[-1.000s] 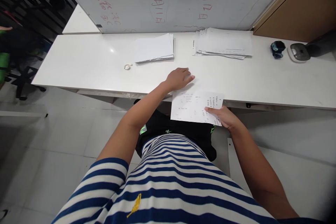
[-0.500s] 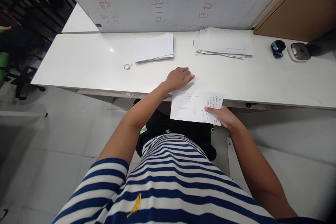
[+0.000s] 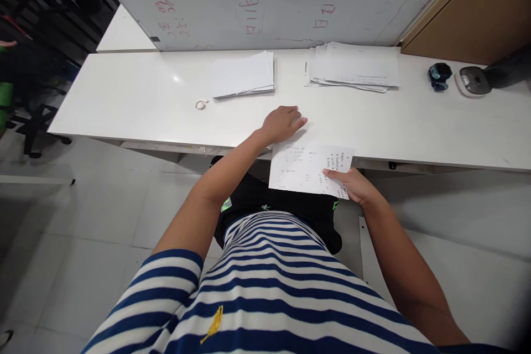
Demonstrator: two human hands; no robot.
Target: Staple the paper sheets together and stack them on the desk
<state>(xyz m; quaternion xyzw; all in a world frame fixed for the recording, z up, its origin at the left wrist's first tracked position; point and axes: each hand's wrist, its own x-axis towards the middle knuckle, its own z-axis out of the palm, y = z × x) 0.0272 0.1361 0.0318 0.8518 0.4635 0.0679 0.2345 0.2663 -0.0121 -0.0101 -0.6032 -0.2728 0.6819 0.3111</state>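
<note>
A white sheet of paper [image 3: 296, 168] with printed or written lines reaches over the front edge of the white desk. My right hand [image 3: 354, 183] pinches its right side, thumb on top and fingers underneath. Flat on the desk rests my left hand [image 3: 284, 123], its fingers stretched out, just beyond the sheet's far edge. Farther back lie a small stack of paper [image 3: 244, 74] on the left and a larger, loosely squared stack of paper [image 3: 354, 66] on the right. The writing on the sheet is too small to read.
The white desk [image 3: 136, 99] runs across the view, with a whiteboard [image 3: 286, 0] behind it. A small coiled white item [image 3: 201, 104] lies left. To the right are a dark watch-like object [image 3: 440, 76], a grey-white device [image 3: 474, 82] and a brown panel [image 3: 460, 11].
</note>
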